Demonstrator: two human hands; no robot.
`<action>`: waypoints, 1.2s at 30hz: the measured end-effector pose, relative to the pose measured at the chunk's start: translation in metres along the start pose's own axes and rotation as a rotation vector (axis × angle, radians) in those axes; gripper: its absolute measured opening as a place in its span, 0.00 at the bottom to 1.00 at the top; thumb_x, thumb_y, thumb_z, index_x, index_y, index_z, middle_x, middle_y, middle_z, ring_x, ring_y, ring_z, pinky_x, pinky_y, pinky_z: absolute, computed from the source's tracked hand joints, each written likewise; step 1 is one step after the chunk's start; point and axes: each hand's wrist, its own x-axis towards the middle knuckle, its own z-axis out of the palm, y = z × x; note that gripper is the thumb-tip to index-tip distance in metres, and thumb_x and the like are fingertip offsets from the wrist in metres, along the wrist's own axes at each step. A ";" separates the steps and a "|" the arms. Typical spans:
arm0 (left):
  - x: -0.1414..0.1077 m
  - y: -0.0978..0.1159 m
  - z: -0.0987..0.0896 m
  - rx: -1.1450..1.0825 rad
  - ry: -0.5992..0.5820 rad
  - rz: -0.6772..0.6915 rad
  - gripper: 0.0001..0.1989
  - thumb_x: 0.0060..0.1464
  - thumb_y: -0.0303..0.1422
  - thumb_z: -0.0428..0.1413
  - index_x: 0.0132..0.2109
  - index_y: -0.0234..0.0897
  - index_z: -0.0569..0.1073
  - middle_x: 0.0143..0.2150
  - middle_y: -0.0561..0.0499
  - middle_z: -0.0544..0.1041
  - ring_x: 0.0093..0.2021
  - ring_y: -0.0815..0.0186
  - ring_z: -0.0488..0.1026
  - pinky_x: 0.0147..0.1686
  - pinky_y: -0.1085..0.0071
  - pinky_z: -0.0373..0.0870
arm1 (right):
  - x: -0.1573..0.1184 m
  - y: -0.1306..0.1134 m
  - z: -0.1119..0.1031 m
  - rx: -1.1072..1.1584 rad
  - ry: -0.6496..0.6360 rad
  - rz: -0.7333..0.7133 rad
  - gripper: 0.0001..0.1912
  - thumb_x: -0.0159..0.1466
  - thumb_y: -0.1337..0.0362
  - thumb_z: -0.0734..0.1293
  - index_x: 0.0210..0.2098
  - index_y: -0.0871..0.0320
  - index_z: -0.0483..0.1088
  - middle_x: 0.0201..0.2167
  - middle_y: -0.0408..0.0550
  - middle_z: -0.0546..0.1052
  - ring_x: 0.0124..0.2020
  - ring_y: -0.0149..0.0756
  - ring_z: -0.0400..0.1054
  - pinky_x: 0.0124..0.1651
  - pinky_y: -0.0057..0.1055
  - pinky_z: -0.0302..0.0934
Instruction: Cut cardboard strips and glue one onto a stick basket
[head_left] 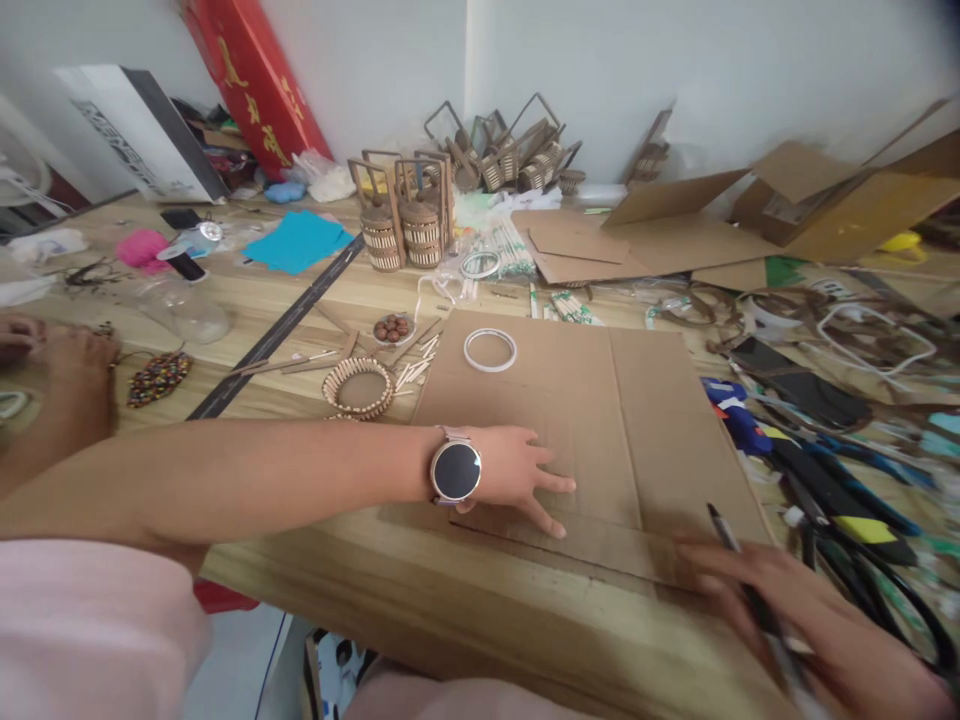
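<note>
Trainee: State the position of the workpiece.

Instructor: The flat brown corrugated cardboard sheet (562,420) lies on the pale wood-grain table (337,555), directly in front of the person. A crease runs across it, right of centre, from the far edge toward the near edge.

Trainee: State the condition of the left hand.

Instructor: The left hand (517,468) is palm down on the sheet, fingers spread apart, grasping nothing. A round, dark-faced wristwatch (457,471) is worn at the wrist.

Trainee: And the right?

Instructor: The right hand (814,605) is closed around a slim black-and-silver pen (761,607), its dark end directed away from the person. The fingers extend to the near right edge of the sheet. Blur prevents confirming finger contact.

Trainee: List adjacent items.

Instructor: A flat white ring (491,368) rests on the far left part of the sheet. Left of the sheet stands a round band of short pale wooden sticks (385,398); just beyond it is a group of round brown beads (392,328). A black rectangular smartphone (802,382) lies to the right of the sheet. At far left, a co-worker's hand (75,355) is near a cluster of small multicoloured beads (159,379).
</note>
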 end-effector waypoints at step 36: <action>-0.086 0.144 0.080 -0.112 0.753 -1.177 0.13 0.66 0.30 0.45 0.49 0.36 0.74 0.48 0.43 0.80 0.47 0.56 0.77 0.46 0.58 0.79 | 0.062 -0.021 0.037 0.132 -0.120 -0.290 0.05 0.66 0.62 0.63 0.39 0.49 0.71 0.41 0.48 0.80 0.41 0.41 0.76 0.39 0.36 0.72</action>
